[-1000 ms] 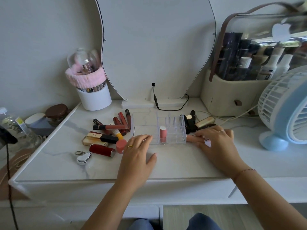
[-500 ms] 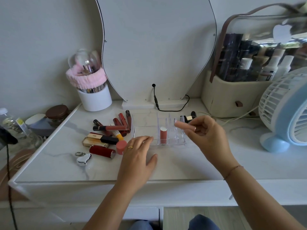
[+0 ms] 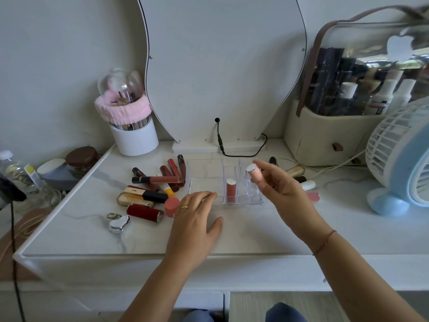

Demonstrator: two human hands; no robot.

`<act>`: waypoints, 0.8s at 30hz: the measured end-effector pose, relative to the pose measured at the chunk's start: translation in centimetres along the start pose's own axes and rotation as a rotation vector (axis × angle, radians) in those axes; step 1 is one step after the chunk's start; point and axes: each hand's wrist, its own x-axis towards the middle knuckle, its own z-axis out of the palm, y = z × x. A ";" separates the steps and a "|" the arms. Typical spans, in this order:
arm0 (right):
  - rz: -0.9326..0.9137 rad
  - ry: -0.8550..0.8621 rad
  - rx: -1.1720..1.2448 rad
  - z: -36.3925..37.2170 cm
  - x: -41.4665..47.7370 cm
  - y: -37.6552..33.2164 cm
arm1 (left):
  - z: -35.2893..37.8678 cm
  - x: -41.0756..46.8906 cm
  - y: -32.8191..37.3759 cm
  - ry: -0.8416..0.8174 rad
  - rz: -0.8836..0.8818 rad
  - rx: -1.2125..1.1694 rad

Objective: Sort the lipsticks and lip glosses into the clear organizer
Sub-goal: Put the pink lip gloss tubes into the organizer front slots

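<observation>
A clear organizer (image 3: pixel 204 168) sits mid-table with one pink lipstick (image 3: pixel 231 190) standing upright in a front slot. My right hand (image 3: pixel 282 194) holds a pale pink lipstick (image 3: pixel 254 174) above the organizer's right slots, white end up. My left hand (image 3: pixel 193 217) rests flat on the table, fingertips touching the organizer's front left edge. A pile of lipsticks and lip glosses (image 3: pixel 160 182) lies left of the organizer, among them a dark red tube (image 3: pixel 144 212). More tubes (image 3: pixel 308 185) lie to the right, partly hidden by my right hand.
A mirror (image 3: pixel 222 66) with a black cable (image 3: pixel 234 149) stands behind the organizer. At back left is a white brush holder (image 3: pixel 134 138); at right a cosmetics case (image 3: pixel 325 133) and a blue fan (image 3: pixel 401 159). A silver heart keyring (image 3: pixel 118 223) lies near the front left.
My right hand picked up the pale pink lipstick from the table at the right, lifted it and turned it upright over the organizer. My left hand stayed in place.
</observation>
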 end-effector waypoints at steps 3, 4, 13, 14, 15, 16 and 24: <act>-0.046 -0.023 -0.068 0.2 0.0 0.0 | 0.0 0.0 0.0 -0.001 0.000 -0.003; -0.049 -0.018 -0.067 0.2 0.1 0.0 | 0.0 0.0 0.0 -0.002 0.000 -0.003; -0.063 0.109 -0.248 0.9 1.0 0.4 | 0.0 0.0 0.0 -0.002 0.001 -0.006; -0.066 0.103 -0.247 1.0 1.0 0.5 | 0.0 0.0 0.0 -0.002 0.001 -0.006; -0.072 0.088 -0.242 1.1 1.1 0.5 | 0.0 0.0 0.0 -0.003 0.001 -0.003; -0.079 0.068 -0.246 1.3 1.1 0.5 | 0.0 0.0 0.0 -0.003 0.001 0.000; -0.154 0.026 -0.461 1.8 1.5 1.6 | -0.1 0.0 0.1 -0.018 -0.008 0.001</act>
